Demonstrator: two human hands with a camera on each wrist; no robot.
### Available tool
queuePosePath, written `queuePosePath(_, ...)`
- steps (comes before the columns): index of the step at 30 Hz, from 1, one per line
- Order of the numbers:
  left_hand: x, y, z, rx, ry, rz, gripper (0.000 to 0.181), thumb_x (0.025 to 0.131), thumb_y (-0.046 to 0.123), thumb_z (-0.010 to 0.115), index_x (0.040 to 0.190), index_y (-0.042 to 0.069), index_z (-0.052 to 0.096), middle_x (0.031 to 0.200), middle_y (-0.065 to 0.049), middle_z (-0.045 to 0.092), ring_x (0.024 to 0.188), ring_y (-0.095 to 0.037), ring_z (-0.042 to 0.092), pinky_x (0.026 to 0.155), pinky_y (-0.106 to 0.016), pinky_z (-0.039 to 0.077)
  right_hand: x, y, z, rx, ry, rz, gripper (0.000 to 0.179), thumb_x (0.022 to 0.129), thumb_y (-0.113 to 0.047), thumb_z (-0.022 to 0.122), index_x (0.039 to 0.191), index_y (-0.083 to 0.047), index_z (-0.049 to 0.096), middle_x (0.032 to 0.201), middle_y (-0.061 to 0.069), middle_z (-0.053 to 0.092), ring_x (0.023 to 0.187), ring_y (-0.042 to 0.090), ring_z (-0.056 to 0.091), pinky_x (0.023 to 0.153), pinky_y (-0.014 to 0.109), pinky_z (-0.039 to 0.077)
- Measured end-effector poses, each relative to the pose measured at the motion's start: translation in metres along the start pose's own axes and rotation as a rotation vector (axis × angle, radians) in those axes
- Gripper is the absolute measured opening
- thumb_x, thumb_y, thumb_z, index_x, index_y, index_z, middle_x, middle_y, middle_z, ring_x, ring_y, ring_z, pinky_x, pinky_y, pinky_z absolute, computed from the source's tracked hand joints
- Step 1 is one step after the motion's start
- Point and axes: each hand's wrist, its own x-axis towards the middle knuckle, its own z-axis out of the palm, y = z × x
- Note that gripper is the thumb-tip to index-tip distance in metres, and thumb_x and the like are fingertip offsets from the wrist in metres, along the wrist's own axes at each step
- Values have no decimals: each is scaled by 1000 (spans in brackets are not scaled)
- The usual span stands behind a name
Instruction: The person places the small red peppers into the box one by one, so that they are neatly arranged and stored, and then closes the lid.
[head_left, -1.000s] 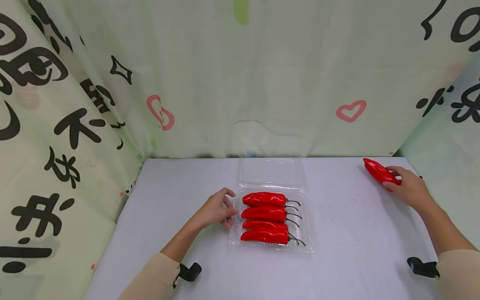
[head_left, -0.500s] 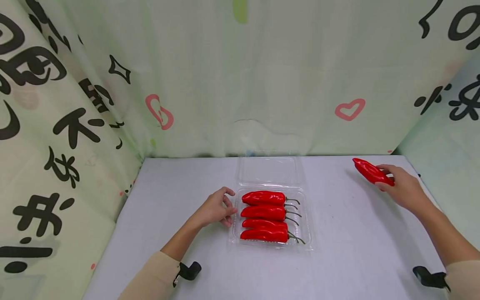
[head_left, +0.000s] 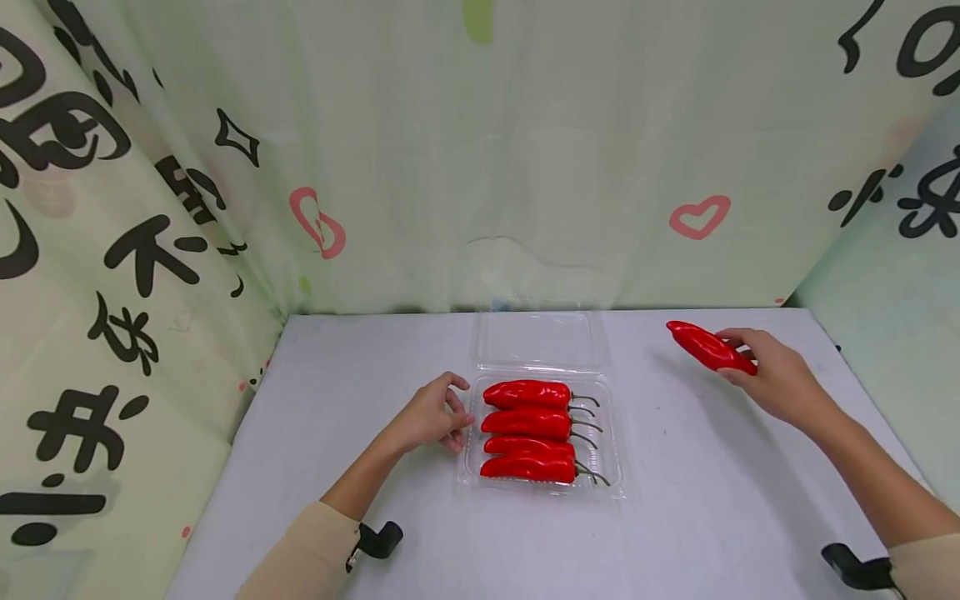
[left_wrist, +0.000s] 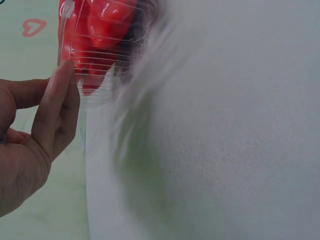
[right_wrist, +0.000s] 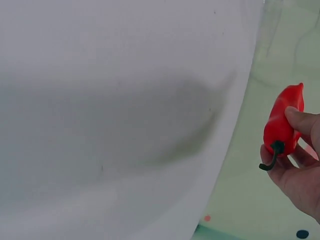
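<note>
My right hand (head_left: 772, 375) grips a red chili pepper (head_left: 705, 344) by its stem end, above the right part of the table. In the right wrist view the thumb lies on the pepper's side, and its green stem (right_wrist: 273, 159) curves down past the fingers. My left hand (head_left: 431, 417) is at the left rim of a clear plastic box (head_left: 617, 450), with a fingertip right at the rim in the left wrist view and the fingers loosely bent. Several red peppers (head_left: 528, 423) lie side by side in the box, stems pointing right.
The box's clear lid (head_left: 542, 340) is folded back flat on the table behind it. A white cloth covers the table (head_left: 360, 358). A printed curtain (head_left: 510, 167) closes off the back and both sides.
My right hand has carried the pepper leftward from the table's far right corner. My left hand and the box have stayed in place.
</note>
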Motion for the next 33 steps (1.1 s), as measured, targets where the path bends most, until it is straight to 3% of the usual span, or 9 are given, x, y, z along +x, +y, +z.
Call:
queuePosePath(7, 0, 0, 0, 2, 3, -8, 51, 94, 4, 74, 138, 4, 47, 96, -13, 63, 58, -20, 69, 57, -31, 63, -4, -27, 3, 9, 0, -86, 75, 80, -1, 85, 144, 2, 46, 130, 29, 53, 108, 46, 54, 69, 54, 64)
queuePosePath(17, 1, -1, 1, 0, 5, -14, 51, 94, 4, 73, 138, 4, 47, 97, -13, 62, 58, -20, 69, 56, -31, 63, -13, -65, 9, 10, 15, -225, 67, 80, -1, 86, 138, -1, 53, 124, 21, 60, 103, 36, 61, 67, 38, 64)
queuePosePath(33, 2, -2, 0, 5, 4, -7, 51, 95, 5, 73, 139, 4, 47, 97, -13, 63, 57, -20, 69, 57, -31, 63, -19, -123, 28, 30, -57, -337, 57, 83, -1, 84, 134, -6, 58, 123, 12, 65, 105, 28, 65, 75, 39, 66)
